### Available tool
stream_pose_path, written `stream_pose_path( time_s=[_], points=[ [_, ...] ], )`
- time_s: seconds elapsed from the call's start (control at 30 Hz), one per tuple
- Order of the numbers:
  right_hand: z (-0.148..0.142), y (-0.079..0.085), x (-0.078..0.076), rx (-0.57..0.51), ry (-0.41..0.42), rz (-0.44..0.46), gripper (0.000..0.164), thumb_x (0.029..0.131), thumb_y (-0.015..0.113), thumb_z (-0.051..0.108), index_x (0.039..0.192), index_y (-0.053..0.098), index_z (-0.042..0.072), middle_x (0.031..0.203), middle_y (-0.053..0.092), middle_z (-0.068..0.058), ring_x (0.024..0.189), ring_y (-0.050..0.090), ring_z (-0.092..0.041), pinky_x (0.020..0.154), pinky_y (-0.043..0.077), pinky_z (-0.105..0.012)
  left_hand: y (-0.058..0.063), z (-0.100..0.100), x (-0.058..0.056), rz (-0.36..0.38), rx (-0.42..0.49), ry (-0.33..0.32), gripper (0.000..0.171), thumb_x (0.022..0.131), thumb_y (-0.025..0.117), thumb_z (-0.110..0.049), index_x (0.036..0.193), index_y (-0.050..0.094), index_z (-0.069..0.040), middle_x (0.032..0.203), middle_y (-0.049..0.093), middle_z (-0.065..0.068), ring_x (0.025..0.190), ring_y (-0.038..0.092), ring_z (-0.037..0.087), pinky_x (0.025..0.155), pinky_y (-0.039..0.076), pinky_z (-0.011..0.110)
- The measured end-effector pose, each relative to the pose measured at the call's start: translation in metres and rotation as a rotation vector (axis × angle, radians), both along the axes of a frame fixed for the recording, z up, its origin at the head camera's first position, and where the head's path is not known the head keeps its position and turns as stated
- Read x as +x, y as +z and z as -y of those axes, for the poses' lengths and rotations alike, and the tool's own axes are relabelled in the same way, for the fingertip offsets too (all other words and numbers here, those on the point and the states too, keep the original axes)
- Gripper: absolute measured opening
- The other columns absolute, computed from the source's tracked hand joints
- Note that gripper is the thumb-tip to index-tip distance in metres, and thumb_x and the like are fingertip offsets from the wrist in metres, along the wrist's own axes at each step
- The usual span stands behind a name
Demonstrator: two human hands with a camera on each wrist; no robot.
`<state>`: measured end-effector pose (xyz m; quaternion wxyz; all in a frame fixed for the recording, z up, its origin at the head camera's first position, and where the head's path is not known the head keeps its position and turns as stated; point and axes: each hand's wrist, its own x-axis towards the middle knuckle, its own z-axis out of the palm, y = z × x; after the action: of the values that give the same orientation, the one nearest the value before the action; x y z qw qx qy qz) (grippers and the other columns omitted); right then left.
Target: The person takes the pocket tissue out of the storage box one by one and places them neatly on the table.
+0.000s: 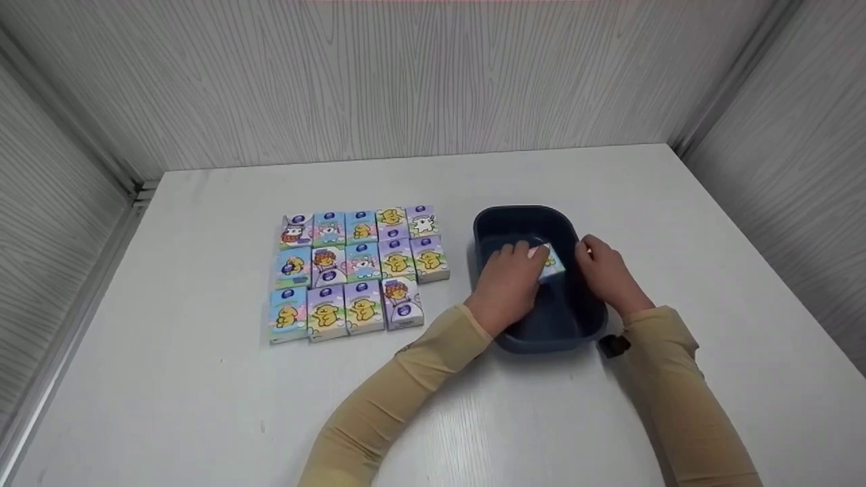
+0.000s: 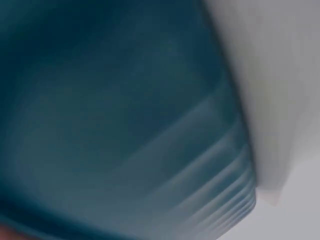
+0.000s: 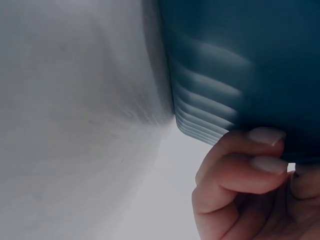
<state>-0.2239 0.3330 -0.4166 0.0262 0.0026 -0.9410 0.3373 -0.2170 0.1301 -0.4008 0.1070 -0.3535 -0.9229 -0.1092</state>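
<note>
A dark blue plastic basin [image 1: 555, 318] stands on the right half of the table. Inside it, my left hand [image 1: 507, 284] reaches over the near left rim and holds a small cartoon-printed tissue pack [image 1: 551, 265]; the hand covers part of the pack. My right hand [image 1: 609, 274] grips the basin's right rim, its curled fingers [image 3: 245, 172] against the outer wall in the right wrist view. The left wrist view is filled by the basin's ribbed outer wall [image 2: 125, 125], with the left hand almost wholly out of frame.
Left of the basin, several tissue packs [image 1: 362, 308] lie flat in three close rows on the white table [image 1: 203, 392]. A grey wood-grain panel [image 1: 406, 81] rises behind the table, with more panels at both sides. A small black device [image 1: 614, 345] sits by the right wrist.
</note>
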Motion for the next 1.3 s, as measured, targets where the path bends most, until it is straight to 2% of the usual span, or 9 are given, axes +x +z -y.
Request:
stream_pose_path(
  time_s=[0.23,0.43,0.63,0.77,0.93,1.07,1.17,1.23,1.3],
  points=[
    [0.001,0.0,0.002,-0.004,0.008,0.01,0.034,0.104,0.027,0.029,0.085,0.04,0.003,0.073,0.038,-0.011,0.063,0.038,-0.025,0.061,0.034,-0.037,0.019,0.025,0.014,-0.141,0.235,0.044,0.042,0.09,0.063,-0.03,0.124,0.052,-0.008,0.104,0.053,0.012,0.086,0.051,0.022,0.077,0.047,0.033],
    [0.003,-0.001,0.0,0.006,0.018,0.01,0.034,0.104,0.027,0.028,0.083,0.04,0.004,0.072,0.038,-0.009,0.062,0.038,-0.023,0.06,0.035,-0.036,0.026,0.065,0.023,-0.15,0.345,0.128,0.052,0.089,0.062,-0.03,0.132,0.048,-0.007,0.113,0.044,0.016,0.088,0.05,0.023,0.077,0.049,0.031],
    [0.002,-0.001,0.0,0.017,0.012,0.01,0.033,0.104,0.028,0.027,0.084,0.041,0.004,0.074,0.04,-0.01,0.065,0.04,-0.024,0.061,0.035,-0.037,0.01,0.092,0.032,-0.115,0.216,0.306,0.047,0.085,0.066,-0.029,0.125,0.05,-0.008,0.115,0.043,0.018,0.083,0.053,0.024,0.061,0.052,0.03],
    [0.001,-0.001,0.0,0.013,0.01,0.001,0.033,0.104,0.028,0.026,0.084,0.04,0.004,0.074,0.039,-0.01,0.065,0.039,-0.024,0.062,0.034,-0.037,-0.002,0.092,0.038,-0.047,0.083,0.35,0.044,0.084,0.067,-0.029,0.118,0.053,-0.006,0.11,0.045,0.018,0.08,0.055,0.026,0.051,0.05,0.033],
    [0.001,-0.001,0.001,0.003,0.01,-0.006,0.032,0.104,0.029,0.027,0.084,0.04,0.004,0.074,0.039,-0.01,0.064,0.039,-0.024,0.062,0.034,-0.037,-0.011,0.084,0.042,0.046,-0.071,0.38,0.047,0.083,0.07,-0.037,0.113,0.059,-0.003,0.105,0.051,0.016,0.087,0.057,0.028,0.058,0.052,0.037],
    [0.002,0.0,0.001,-0.005,0.009,0.0,0.033,0.104,0.028,0.028,0.085,0.04,0.004,0.073,0.039,-0.01,0.064,0.039,-0.024,0.061,0.035,-0.036,-0.01,0.085,0.047,0.031,-0.24,0.329,0.058,0.075,0.076,-0.048,0.107,0.064,-0.001,0.1,0.056,0.014,0.093,0.056,0.029,0.075,0.05,0.039],
    [0.003,0.001,0.002,-0.004,0.007,0.006,0.034,0.104,0.028,0.028,0.085,0.04,0.004,0.074,0.039,-0.01,0.065,0.04,-0.024,0.061,0.035,-0.036,-0.003,0.09,0.05,0.003,-0.308,0.189,0.04,0.08,0.074,-0.036,0.105,0.067,-0.005,0.099,0.058,0.012,0.094,0.054,0.028,0.082,0.046,0.04],
    [0.003,0.001,0.002,0.0,0.007,0.009,0.034,0.104,0.027,0.029,0.085,0.04,0.004,0.074,0.04,-0.01,0.064,0.04,-0.024,0.061,0.035,-0.036,0.001,0.093,0.049,0.015,-0.305,0.085,0.023,0.086,0.069,-0.022,0.105,0.069,-0.009,0.1,0.06,0.01,0.094,0.055,0.027,0.083,0.045,0.04],
    [0.003,0.001,0.003,-0.001,0.006,0.011,0.034,0.104,0.027,0.029,0.084,0.039,0.004,0.074,0.039,-0.01,0.064,0.039,-0.024,0.061,0.035,-0.036,0.002,0.095,0.048,0.027,-0.299,0.011,0.018,0.089,0.062,-0.008,0.105,0.071,-0.012,0.1,0.061,0.008,0.092,0.056,0.026,0.079,0.047,0.04]
  ],
)
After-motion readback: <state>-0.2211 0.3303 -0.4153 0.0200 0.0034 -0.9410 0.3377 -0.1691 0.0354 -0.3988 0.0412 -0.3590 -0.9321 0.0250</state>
